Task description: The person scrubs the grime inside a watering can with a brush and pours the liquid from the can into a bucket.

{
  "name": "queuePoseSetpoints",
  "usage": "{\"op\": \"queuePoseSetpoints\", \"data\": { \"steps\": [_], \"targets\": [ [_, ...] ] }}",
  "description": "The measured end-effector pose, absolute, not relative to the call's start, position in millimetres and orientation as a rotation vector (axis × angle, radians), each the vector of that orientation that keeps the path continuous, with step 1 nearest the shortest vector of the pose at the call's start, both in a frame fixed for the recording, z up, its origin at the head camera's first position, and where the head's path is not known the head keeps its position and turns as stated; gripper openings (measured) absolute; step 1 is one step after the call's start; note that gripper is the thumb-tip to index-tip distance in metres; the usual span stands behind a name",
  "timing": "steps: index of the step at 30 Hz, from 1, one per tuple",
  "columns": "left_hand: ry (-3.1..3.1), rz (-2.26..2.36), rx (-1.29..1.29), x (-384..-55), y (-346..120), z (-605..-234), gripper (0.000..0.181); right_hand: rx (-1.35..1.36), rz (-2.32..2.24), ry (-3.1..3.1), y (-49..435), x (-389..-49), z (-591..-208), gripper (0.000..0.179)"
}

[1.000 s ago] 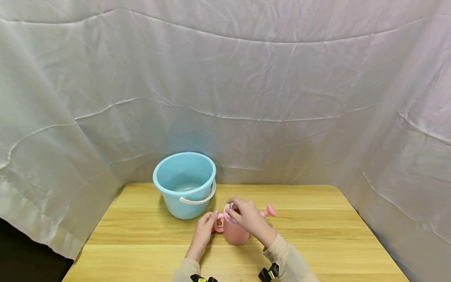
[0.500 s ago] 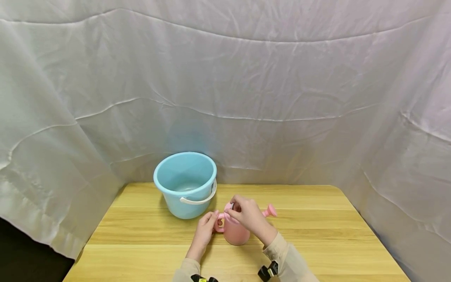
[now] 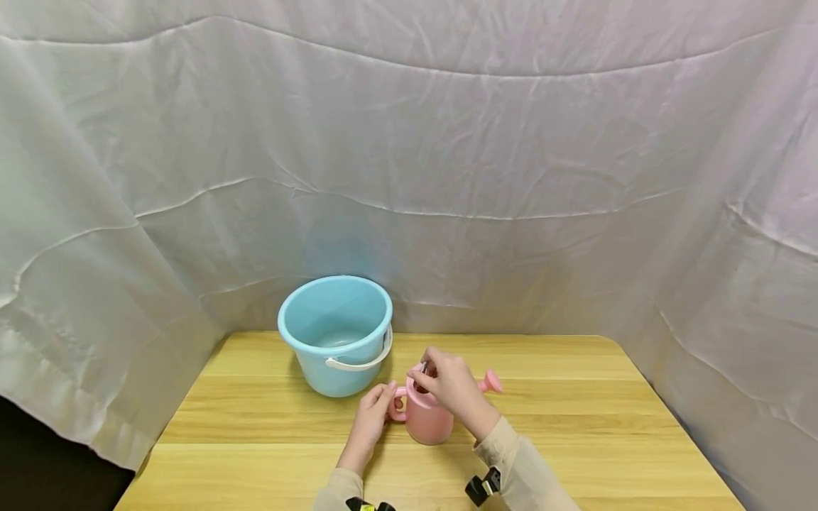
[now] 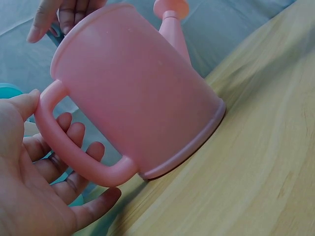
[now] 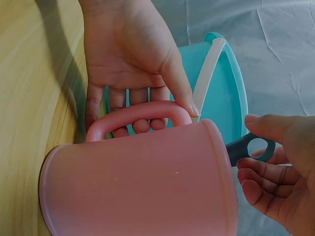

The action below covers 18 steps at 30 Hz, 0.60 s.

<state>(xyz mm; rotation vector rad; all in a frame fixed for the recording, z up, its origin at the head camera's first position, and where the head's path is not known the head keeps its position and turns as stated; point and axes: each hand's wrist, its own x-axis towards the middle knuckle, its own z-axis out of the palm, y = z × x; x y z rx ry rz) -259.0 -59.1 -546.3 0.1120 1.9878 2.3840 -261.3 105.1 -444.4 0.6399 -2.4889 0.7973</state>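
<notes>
A pink watering can stands upright on the table, its spout to the right. My left hand holds the can's handle, thumb on top and fingers passing through the loop. Over the can's mouth, my right hand pinches a dark grey-green handle with a ring-shaped end between thumb and fingers. The rest of that tool is hidden inside the can, so its kind cannot be told. In the left wrist view the right hand shows behind the can's rim.
A light blue bucket with a white carrying handle stands behind and left of the watering can. The wooden table extends to both sides. Grey curtains hang behind and beside it.
My right hand has shifted slightly at the can's mouth, and the dark tool now leans more than a second ago. The left hand, watering can and bucket stay nearly still.
</notes>
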Motion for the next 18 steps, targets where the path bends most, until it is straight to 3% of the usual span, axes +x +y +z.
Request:
{"op": "queuePoseSetpoints", "data": {
  "steps": [18],
  "targets": [
    [1.972,2.389,0.124,-260,-59,-548,0.05,0.652,0.735,-2.369,100,-255,-423,0.028]
  ]
}}
